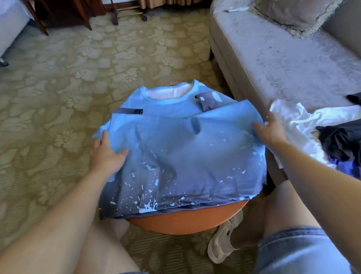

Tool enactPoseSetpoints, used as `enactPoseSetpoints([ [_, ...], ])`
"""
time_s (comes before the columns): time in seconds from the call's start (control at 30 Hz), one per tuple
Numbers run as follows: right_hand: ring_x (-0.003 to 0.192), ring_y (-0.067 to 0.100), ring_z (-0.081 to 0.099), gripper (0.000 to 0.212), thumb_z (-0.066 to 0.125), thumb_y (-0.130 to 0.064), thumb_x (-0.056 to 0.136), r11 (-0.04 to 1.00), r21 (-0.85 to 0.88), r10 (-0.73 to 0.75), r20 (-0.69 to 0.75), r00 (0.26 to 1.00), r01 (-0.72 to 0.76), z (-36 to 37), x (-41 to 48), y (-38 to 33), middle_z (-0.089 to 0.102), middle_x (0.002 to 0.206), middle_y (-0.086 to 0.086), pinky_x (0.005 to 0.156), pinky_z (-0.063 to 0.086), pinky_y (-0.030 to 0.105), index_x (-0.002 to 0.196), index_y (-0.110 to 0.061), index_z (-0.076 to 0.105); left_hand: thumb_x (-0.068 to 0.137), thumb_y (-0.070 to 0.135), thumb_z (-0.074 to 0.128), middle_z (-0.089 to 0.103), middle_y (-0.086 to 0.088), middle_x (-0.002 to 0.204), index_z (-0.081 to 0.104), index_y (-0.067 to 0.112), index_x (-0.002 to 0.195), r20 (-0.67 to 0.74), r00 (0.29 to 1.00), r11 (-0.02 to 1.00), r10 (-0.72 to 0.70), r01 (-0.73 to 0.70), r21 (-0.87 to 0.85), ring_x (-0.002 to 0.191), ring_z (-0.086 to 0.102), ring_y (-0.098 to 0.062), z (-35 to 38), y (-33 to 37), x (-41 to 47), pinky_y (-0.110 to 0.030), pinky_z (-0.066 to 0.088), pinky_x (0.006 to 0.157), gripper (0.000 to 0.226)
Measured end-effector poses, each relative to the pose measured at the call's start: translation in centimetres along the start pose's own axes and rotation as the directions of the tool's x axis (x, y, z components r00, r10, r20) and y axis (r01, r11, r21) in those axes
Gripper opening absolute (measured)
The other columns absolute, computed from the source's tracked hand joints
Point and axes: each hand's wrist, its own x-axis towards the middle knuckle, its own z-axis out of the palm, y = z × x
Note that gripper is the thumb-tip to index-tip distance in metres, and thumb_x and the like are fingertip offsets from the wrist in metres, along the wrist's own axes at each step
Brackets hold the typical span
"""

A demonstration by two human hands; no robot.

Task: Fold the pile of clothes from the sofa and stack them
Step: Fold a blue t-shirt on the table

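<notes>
Blue t-shirt [180, 149] lies flat on the round surface [187, 222], sleeves tucked in, body not yet folded. Left hand [106, 151] and right hand [270, 130] rest on its side edges, fingers [105, 135] straight, loosely spread. Unfolded clothes pile [335, 138] waits on the sofa [277, 66]; no stack visible.

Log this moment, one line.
blue splattered T-shirt spread on round wooden table | left hand, right hand touching side edges | clothes pile on grey sofa
</notes>
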Motion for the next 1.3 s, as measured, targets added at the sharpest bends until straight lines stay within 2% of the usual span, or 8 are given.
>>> enactPoseSetpoints([
  [0.2, 0.118, 0.033, 0.057, 0.106, 0.048, -0.093, 0.059, 0.959, 0.147, 0.223, 0.140, 0.965, -0.243, 1.0, -0.1, 8.6, 0.059, 0.130, 0.014, 0.104, 0.043, 0.051, 0.130, -0.015, 0.052, 0.080, 0.057, 0.067, 0.028, -0.021, 0.153, 0.010, 0.018, 0.154, -0.052, 0.982, 0.982, -0.184, 0.182, -0.046, 0.138, 0.030, -0.042, 0.8, -2.9, -4.5, -0.053, 0.031, 0.111, 0.101],
  [0.43, 0.102, 0.034, 0.059, 0.053, 0.042, -0.008, 0.094, 0.992, 0.089, 0.090, -0.003, 0.996, -0.089, -2.6, -8.2, 3.1, 0.057, 0.128, 0.017, 0.083, 0.046, 0.037, 0.147, -0.011, 0.035, 0.090, 0.042, 0.063, 0.039, -0.013, 0.151, 0.011, 0.016, 0.154, 0.028, 0.985, 0.985, -0.172, 0.172, -0.020, 0.132, 0.041, -0.040, -1.0, -4.8, -8.0, -0.048, 0.037, 0.105, 0.086],
  [0.53, 0.078, 0.024, 0.057, 0.060, 0.040, -0.002, 0.090, 0.998, 0.056, 0.004, 0.000, 1.000, -0.004, -3.3, -8.6, 2.5, 0.060, 0.109, 0.013, 0.066, 0.044, 0.030, 0.148, -0.017, 0.034, 0.095, 0.018, 0.057, 0.038, -0.008, 0.152, 0.020, 0.019, 0.154, 0.060, 0.995, 0.993, -0.077, 0.081, -0.082, 0.134, 0.041, -0.034, -1.7, -4.7, -8.9, -0.041, 0.034, 0.106, 0.069],
  [0.67, 0.096, 0.025, 0.063, 0.054, 0.046, -0.001, 0.088, 0.994, 0.076, -0.084, 0.023, 0.996, 0.082, -3.1, -8.8, -0.8, 0.061, 0.124, 0.014, 0.086, 0.052, 0.035, 0.140, -0.016, 0.048, 0.097, 0.004, 0.048, 0.052, -0.011, 0.140, 0.053, 0.010, 0.137, -0.034, 0.999, 0.951, -0.041, 0.028, -0.309, 0.126, 0.050, -0.030, -3.6, -3.2, -8.3, -0.033, 0.037, 0.103, 0.041],
  [0.8, 0.050, 0.006, 0.050, 0.050, 0.051, -0.003, 0.089, 0.983, 0.125, -0.145, 0.060, 0.988, 0.137, -2.2, -8.7, -5.9, 0.056, 0.069, 0.009, 0.053, 0.041, 0.011, 0.138, -0.013, 0.051, 0.096, 0.004, 0.047, 0.066, -0.016, 0.118, 0.070, 0.007, 0.112, -0.215, 0.972, 0.914, -0.092, -0.003, -0.405, 0.104, 0.059, -0.032, -6.9, -1.6, -7.6, -0.027, 0.040, 0.085, 0.028],
  [0.9, 0.089, 0.020, 0.054, 0.060, 0.058, -0.027, 0.093, 0.990, 0.110, -0.116, 0.214, 0.970, 0.094, -0.6, -8.1, -7.1, 0.054, 0.101, 0.006, 0.077, 0.046, 0.022, 0.148, -0.018, 0.035, 0.095, 0.005, 0.051, 0.063, -0.015, 0.124, 0.065, 0.004, 0.121, -0.182, 0.976, 0.914, -0.119, 0.037, -0.403, 0.113, 0.057, -0.030, -7.6, -1.6, -7.3, -0.025, 0.037, 0.090, 0.029],
  [1.13, 0.083, 0.025, 0.055, 0.071, 0.062, -0.040, 0.084, 0.996, -0.053, 0.083, 0.245, 0.966, -0.072, 0.0, -9.9, -2.0, 0.057, 0.097, 0.013, 0.059, 0.042, 0.027, 0.144, -0.010, 0.036, 0.086, -0.005, 0.058, 0.064, -0.010, 0.102, 0.058, 0.011, 0.113, 0.137, 0.988, 0.963, -0.070, 0.103, -0.249, 0.087, 0.059, -0.026, -4.6, -2.3, -7.5, -0.036, 0.046, 0.076, 0.031],
  [1.3, 0.120, 0.030, 0.054, 0.060, 0.062, -0.030, 0.092, 0.981, -0.190, -0.015, 0.173, 0.985, 0.048, 0.1, -10.2, -1.8, 0.057, 0.130, 0.012, 0.102, 0.041, 0.037, 0.144, -0.009, 0.041, 0.088, 0.008, 0.059, 0.053, -0.008, 0.137, 0.034, 0.022, 0.148, 0.196, 0.978, 0.979, -0.066, 0.101, -0.176, 0.107, 0.059, -0.031, -3.7, -2.3, -7.3, -0.038, 0.052, 0.078, 0.067],
])
